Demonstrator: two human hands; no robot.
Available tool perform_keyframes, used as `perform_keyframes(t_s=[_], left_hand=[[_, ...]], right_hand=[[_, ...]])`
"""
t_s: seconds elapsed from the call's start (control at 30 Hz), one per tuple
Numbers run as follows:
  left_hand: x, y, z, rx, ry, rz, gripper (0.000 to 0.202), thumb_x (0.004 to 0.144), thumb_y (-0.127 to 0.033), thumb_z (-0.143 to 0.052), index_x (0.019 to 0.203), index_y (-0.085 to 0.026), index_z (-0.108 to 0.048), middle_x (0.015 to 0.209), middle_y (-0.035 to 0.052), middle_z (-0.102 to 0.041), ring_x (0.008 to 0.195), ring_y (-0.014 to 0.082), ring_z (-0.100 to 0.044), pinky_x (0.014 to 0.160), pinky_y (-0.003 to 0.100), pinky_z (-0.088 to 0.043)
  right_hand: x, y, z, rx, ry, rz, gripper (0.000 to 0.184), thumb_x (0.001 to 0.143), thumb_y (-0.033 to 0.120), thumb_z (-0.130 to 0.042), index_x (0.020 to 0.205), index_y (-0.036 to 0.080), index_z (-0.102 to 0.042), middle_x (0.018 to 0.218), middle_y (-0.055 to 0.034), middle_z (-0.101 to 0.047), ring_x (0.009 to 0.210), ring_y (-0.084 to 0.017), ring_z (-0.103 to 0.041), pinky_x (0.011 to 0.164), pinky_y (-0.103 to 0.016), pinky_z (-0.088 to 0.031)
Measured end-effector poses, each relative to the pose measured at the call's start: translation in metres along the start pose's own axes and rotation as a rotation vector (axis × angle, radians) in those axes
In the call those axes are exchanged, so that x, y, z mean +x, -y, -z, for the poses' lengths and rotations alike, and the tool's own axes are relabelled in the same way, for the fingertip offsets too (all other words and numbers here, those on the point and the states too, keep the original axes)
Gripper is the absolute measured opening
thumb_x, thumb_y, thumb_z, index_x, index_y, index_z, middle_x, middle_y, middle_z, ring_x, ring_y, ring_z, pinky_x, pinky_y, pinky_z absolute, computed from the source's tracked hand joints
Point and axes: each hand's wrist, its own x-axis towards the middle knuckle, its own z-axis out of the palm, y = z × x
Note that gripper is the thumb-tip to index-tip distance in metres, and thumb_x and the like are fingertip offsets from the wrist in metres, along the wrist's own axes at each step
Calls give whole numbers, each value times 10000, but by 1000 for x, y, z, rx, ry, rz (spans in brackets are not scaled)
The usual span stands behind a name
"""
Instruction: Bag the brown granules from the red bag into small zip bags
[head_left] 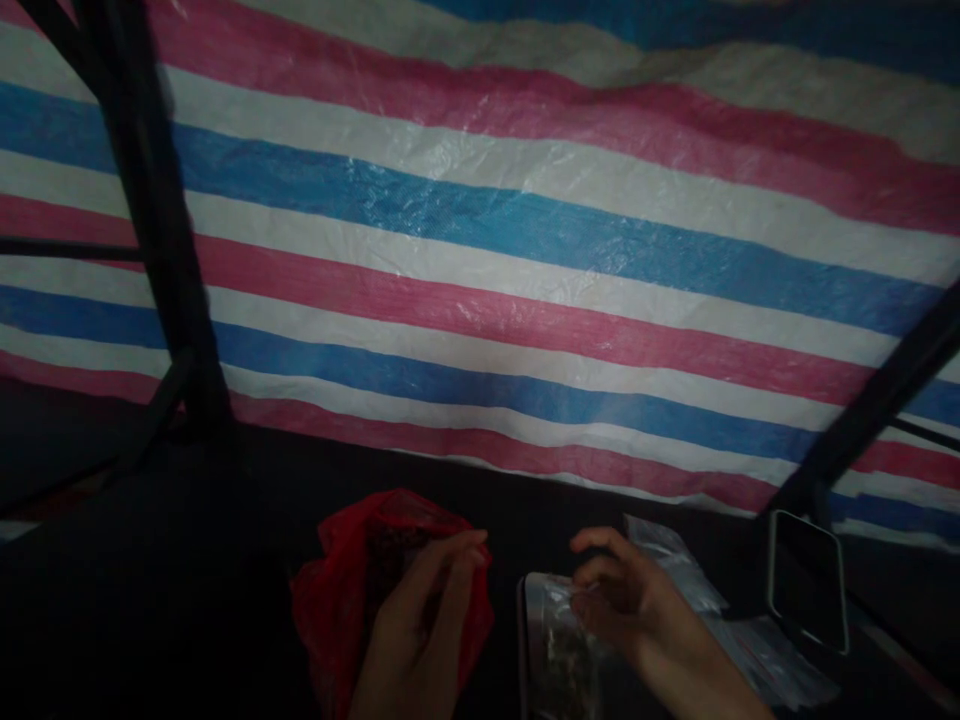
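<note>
In dim light my left hand (420, 625) rests at the mouth of a red plastic bag (337, 600) with dark contents, its fingers pressed together; whether they hold anything is hidden. My right hand (630, 600) is to the right, fingers curled and pinching the top of a small clear plastic bag (555, 640) with dark contents that lies on a dark surface. More clear plastic bags (705, 600) lie under and beyond the right hand.
A striped pink, blue and white tarpaulin (525, 250) fills the background. Dark poles (157, 230) stand at the left and slant at the right (877, 400). A phone (806, 580) leans upright at the right.
</note>
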Motion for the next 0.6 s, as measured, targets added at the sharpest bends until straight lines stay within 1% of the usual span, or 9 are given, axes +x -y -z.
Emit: perform_keyframes(t_s=[0.07, 0.13, 0.2, 0.23, 0.33, 0.43, 0.53, 0.6], left_hand=[[3, 5, 3, 19, -10, -12, 587, 942, -712, -511, 1155, -240, -787, 1194, 89, -788, 1110, 254, -731, 1019, 338, -576], [7, 10, 7, 27, -37, -19, 613, 931, -740, -507, 1118, -229, -790, 1113, 86, -795, 1025, 247, -740, 971, 332, -596], [10, 12, 9, 16, -82, -33, 616, 910, -760, -529, 1073, -226, -790, 1064, 81, -799, 991, 246, -743, 939, 328, -606], [10, 12, 9, 2, -109, -42, 619, 889, -776, -548, 1037, -226, -790, 1047, 79, -802, 976, 247, -746, 918, 326, -611], [9, 3, 10, -46, -175, -38, 650, 818, -834, -591, 940, -226, -786, 1007, 77, -813, 928, 248, -759, 861, 319, -626], [6, -10, 9, -44, -223, -29, 693, 761, -892, -592, 859, -233, -784, 900, 62, -815, 858, 241, -766, 798, 302, -627], [5, -18, 8, -17, -251, -13, 734, 693, -948, -590, 805, -249, -782, 817, 38, -801, 796, 230, -763, 734, 282, -626], [4, -18, 8, -18, -267, 9, 753, 646, -975, -594, 785, -258, -777, 802, 27, -798, 779, 224, -763, 719, 270, -627]], right_hand=[[2, -15, 13, -113, -93, -1, 352, 693, 360, -763, 1024, 263, -691, 769, 4, -719, 718, -218, -681, 631, -317, -499], [6, -24, 20, -216, -230, 38, 341, 698, 386, -722, 1010, 250, -726, 874, -47, -766, 859, -273, -730, 775, -399, -556], [10, -25, 24, -275, -333, 95, 332, 726, 418, -681, 995, 233, -743, 966, -93, -789, 949, -306, -741, 899, -465, -556], [11, -23, 26, -284, -364, 124, 325, 742, 436, -668, 980, 228, -747, 985, -108, -793, 960, -313, -743, 933, -484, -553], [11, -14, 32, -284, -394, 179, 331, 798, 495, -649, 953, 223, -758, 1015, -129, -801, 963, -313, -742, 956, -488, -559], [8, -7, 37, -303, -430, 196, 352, 832, 528, -637, 929, 217, -769, 1023, -132, -804, 943, -304, -730, 946, -476, -559], [7, -7, 39, -317, -475, 203, 366, 852, 542, -626, 930, 217, -774, 1003, -123, -803, 883, -285, -712, 911, -459, -557], [7, -9, 39, -323, -460, 211, 357, 853, 537, -627, 931, 219, -771, 977, -116, -801, 869, -279, -711, 891, -441, -556]])
